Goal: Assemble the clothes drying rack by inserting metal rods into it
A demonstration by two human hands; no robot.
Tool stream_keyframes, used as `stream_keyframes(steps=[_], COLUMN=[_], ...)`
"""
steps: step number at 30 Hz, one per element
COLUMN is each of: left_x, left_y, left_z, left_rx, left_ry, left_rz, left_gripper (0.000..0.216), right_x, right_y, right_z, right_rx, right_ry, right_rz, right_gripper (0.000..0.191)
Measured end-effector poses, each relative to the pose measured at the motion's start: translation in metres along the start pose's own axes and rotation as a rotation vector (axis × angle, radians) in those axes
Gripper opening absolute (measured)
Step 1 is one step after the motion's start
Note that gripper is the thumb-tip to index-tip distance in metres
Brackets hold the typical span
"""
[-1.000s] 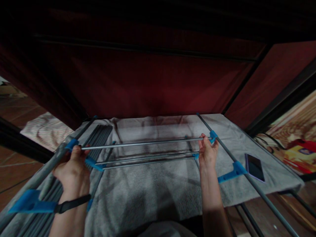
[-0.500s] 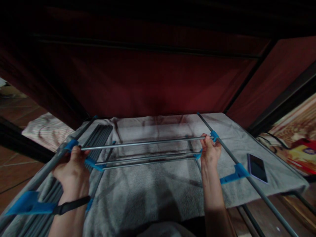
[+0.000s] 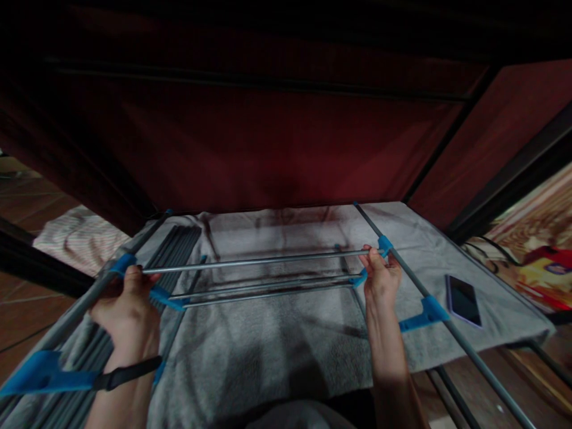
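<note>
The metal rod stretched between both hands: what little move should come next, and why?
Perhaps a gentle push to check that the rod sits firmly at both ends. The left hand holds one end close to a blue connector, and the right hand holds the other near another blue connector; I cannot tell whether either end is fully seated.

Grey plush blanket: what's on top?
A black-screened phone and a row of grey metal tubes; a blue-jointed grey metal frame extends over it. Blanket beneath these and behind the hands is covered.
</note>
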State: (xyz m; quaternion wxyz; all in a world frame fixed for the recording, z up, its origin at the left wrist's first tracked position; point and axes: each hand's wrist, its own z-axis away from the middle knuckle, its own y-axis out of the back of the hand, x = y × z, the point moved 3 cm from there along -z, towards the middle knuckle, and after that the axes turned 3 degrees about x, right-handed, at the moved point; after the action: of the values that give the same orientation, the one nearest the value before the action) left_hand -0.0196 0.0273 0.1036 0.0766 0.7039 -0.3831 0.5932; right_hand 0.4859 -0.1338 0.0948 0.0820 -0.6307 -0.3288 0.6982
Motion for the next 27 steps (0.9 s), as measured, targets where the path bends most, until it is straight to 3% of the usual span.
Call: stream_keyframes(steps=[13, 27], left_x=[0.012, 0.010], left_y=[-0.002, 0.000], left_z=[0.013, 0.018], left_rx=[-0.002, -0.021], left_ry=[-0.055, -0.062], left_rz=[-0.071, -0.156], left_gripper=[0.033, 0.024], right_x=[0.003, 0.002], right_y=[0.002, -0.003], right_z=[-0.002, 0.008], right_rx=[0.023, -0.076], right_ry=[0.051, 0.033], right_rz=[0.111, 0.085], right_gripper=[0.066, 0.061])
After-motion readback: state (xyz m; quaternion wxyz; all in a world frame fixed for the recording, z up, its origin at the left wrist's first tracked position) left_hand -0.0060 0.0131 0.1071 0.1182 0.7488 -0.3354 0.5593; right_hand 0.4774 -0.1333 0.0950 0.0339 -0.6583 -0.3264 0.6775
